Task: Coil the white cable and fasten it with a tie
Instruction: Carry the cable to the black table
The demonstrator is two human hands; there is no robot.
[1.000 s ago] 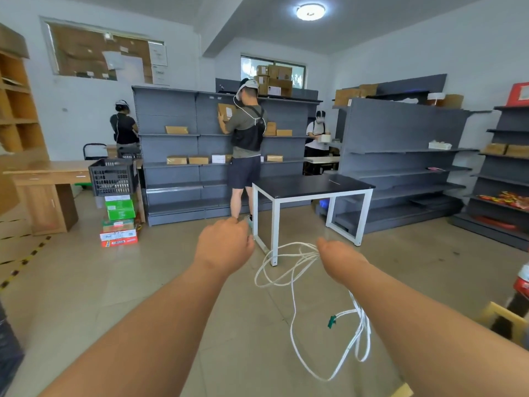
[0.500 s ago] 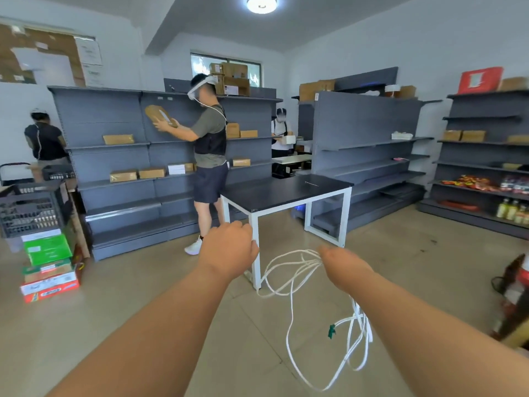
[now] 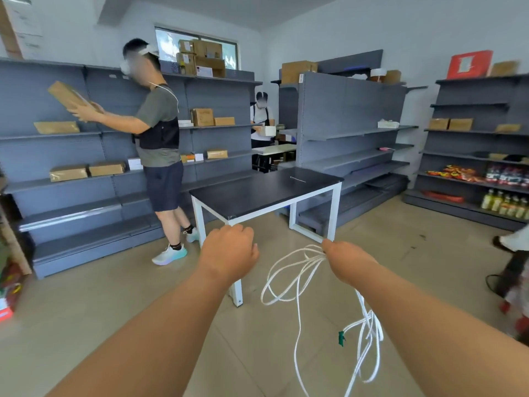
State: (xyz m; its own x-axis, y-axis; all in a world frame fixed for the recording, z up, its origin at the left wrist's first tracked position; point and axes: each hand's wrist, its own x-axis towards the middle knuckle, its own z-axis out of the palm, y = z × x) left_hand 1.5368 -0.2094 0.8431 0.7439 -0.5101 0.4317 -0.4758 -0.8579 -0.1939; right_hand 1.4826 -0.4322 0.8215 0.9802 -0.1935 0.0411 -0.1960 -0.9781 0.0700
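My right hand (image 3: pixel 347 260) grips a loose bunch of white cable (image 3: pixel 289 277) in the air. Several uneven loops spill left of the hand and hang down under my forearm toward the floor. A small green tie (image 3: pixel 341 338) is fixed on the hanging part. My left hand (image 3: pixel 229 253) is held out in front of me with its fingers curled into a fist, and I see nothing in it. It is apart from the cable, a little to its left. A thin pale strip (image 3: pixel 297 179) lies on the far side of the black table.
A black-topped table with white legs (image 3: pixel 252 193) stands just ahead of my hands. A person (image 3: pixel 156 138) stocks boxes at grey shelving (image 3: pixel 86 156) on the left, another stands at the back. More shelves (image 3: pixel 472 156) line the right. Tiled floor lies around me.
The view has swung right and moved nearer the table. My hands stay in the same pose with the cable hanging from the right one. The person at the shelf has turned with a box.
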